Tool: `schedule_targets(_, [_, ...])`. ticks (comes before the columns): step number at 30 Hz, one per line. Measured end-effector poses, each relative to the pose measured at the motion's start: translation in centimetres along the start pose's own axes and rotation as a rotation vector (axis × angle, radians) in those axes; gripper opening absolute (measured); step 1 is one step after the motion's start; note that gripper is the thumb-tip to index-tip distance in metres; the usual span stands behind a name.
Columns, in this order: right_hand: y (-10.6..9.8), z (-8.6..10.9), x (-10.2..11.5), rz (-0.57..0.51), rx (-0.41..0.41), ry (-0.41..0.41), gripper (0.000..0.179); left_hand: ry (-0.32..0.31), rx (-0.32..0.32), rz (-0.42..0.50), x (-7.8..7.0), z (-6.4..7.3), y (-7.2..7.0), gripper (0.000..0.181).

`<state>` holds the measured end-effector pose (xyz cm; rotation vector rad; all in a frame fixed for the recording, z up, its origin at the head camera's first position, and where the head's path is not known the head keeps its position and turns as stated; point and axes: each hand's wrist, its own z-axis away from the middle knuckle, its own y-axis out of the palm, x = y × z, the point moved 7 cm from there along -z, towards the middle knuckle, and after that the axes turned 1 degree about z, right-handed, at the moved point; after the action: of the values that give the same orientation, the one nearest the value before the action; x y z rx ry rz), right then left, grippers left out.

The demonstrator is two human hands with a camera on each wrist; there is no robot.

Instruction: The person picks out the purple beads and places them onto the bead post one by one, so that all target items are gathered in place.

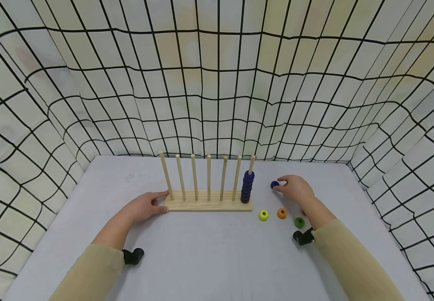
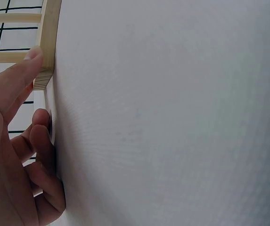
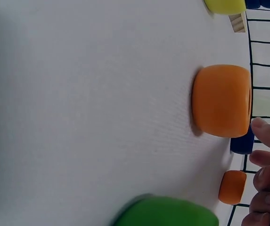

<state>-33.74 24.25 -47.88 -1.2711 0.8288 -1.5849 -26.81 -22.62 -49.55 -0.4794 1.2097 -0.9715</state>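
Observation:
A wooden peg rack point(image 1: 205, 205) with a row of upright pegs stands on the white table. Its rightmost peg carries a stack of dark blue beads point(image 1: 247, 187); the other pegs are bare. My left hand point(image 1: 143, 207) pinches the rack's left end, thumb point(image 2: 35, 59) on the front of the base and forefinger behind. To the right of the rack, my right hand point(image 1: 295, 190) has thumb and forefinger around a loose dark blue bead point(image 1: 275, 184) at the table. The right wrist view shows that blue bead point(image 3: 241, 145) partly covered by an orange bead.
Nearer than the right hand lie a yellow bead point(image 1: 263, 215), an orange bead point(image 1: 282, 213) and a green bead point(image 1: 299, 222). Another orange bead point(image 3: 232, 187) lies beside the right fingers. Black netting point(image 1: 217, 98) over pale walls encloses the table's back and sides.

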Motion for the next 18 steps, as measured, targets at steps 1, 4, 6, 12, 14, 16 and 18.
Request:
schedule_targets(1, [0.07, -0.12, -0.04, 0.000, 0.004, 0.002, 0.054, 0.000, 0.000, 0.000, 0.01, -0.01, 0.03, 0.068])
schedule_targets(4, [0.29, -0.46, -0.23, -0.002, 0.016, 0.012, 0.053, 0.000, 0.000, -0.002, -0.01, 0.00, 0.07, 0.068])
schedule_targets(6, [0.40, -0.60, -0.31, -0.014, 0.022, 0.019, 0.053, 0.001, 0.000, -0.001, -0.03, -0.03, 0.05, 0.068])
schedule_targets(12, [0.60, -0.74, -0.28, -0.040, 0.035, 0.030, 0.052, 0.000, -0.004, 0.004, 0.06, -0.15, 0.00, 0.068])
schedule_targets(14, [0.65, -0.75, -0.21, -0.037, 0.036, 0.031, 0.052, -0.001, -0.006, 0.004, 0.07, -0.14, 0.01, 0.068])
schedule_targets(16, [0.72, -0.77, -0.12, -0.032, 0.036, 0.029, 0.051, 0.003, -0.008, 0.003, 0.02, -0.09, 0.00, 0.067])
schedule_targets(18, [0.78, -0.78, -0.06, -0.028, 0.034, 0.028, 0.051, 0.004, -0.008, 0.004, -0.01, -0.03, 0.00, 0.067])
